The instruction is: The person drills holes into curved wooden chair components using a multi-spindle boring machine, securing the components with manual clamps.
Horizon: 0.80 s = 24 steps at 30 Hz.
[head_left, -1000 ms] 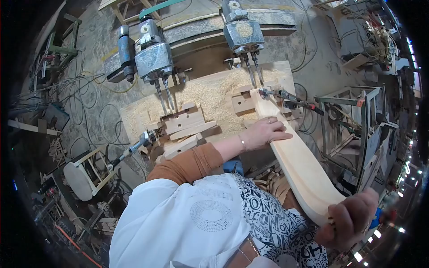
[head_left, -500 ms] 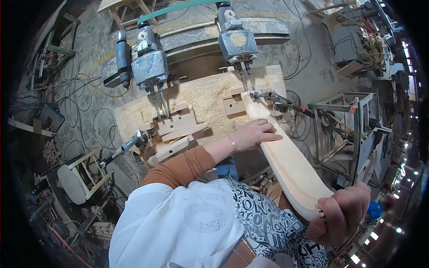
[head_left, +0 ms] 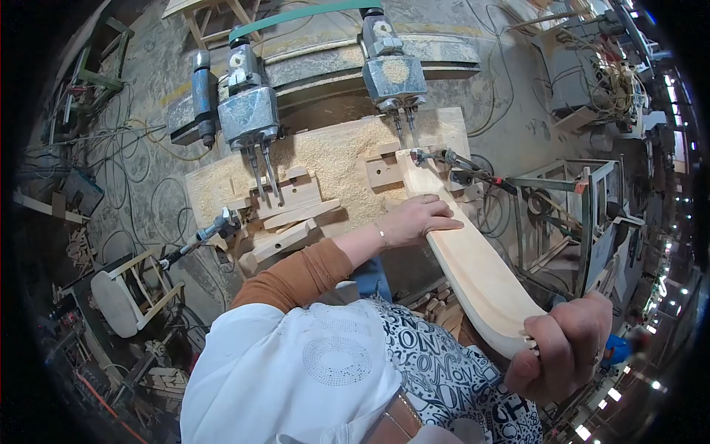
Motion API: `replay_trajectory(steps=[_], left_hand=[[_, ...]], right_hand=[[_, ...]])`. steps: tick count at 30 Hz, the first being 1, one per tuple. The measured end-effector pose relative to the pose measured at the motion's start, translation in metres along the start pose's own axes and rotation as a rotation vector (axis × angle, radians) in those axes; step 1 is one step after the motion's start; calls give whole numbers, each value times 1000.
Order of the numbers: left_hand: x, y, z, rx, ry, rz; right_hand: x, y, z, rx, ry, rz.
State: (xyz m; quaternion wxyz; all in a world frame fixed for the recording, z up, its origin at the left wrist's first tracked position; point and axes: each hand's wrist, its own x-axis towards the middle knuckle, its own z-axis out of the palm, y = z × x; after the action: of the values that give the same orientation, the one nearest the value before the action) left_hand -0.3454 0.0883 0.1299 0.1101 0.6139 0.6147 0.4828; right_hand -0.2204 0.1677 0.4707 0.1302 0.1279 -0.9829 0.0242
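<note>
A long, pale wooden board [head_left: 484, 270] with a curved near end slants from the drilling machine toward my body. My left hand [head_left: 421, 220] is closed over it near its far part, fingers across the upper face. At the near end my right hand [head_left: 566, 344] grips the rounded tip between thumb and fingers. The board's far end lies on the bench jig beside a clamp [head_left: 462, 164], under the right drill head [head_left: 393, 78] with its two bits [head_left: 405, 127]. The left drill head [head_left: 249, 118] hangs over a wooden jig block [head_left: 292, 196].
Sawdust [head_left: 333, 159] covers much of the wooden bench board [head_left: 214, 185]. Another clamp [head_left: 203, 235] sticks out at the left. A metal frame [head_left: 588, 214] stands to the right, and a wooden stool [head_left: 118, 303] lies tipped at the left. Hoses and cables cross the floor.
Both hands keep their hold on the board, which stays nearly in place. The right hand and near end shift very slightly up and left, along with a small camera movement.
</note>
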Motion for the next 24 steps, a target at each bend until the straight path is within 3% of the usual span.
replay_trajectory(steps=[5,15,24], left_hand=[[1,4,-5,-5,7,-4],[3,2,-6,-26,-24,-13],[1,2,-5,-39,45,54]], right_hand=[[0,-1,7,-21,137,-3],[5,-3,3,-17,81,75],[3,2,22,70,357,31]])
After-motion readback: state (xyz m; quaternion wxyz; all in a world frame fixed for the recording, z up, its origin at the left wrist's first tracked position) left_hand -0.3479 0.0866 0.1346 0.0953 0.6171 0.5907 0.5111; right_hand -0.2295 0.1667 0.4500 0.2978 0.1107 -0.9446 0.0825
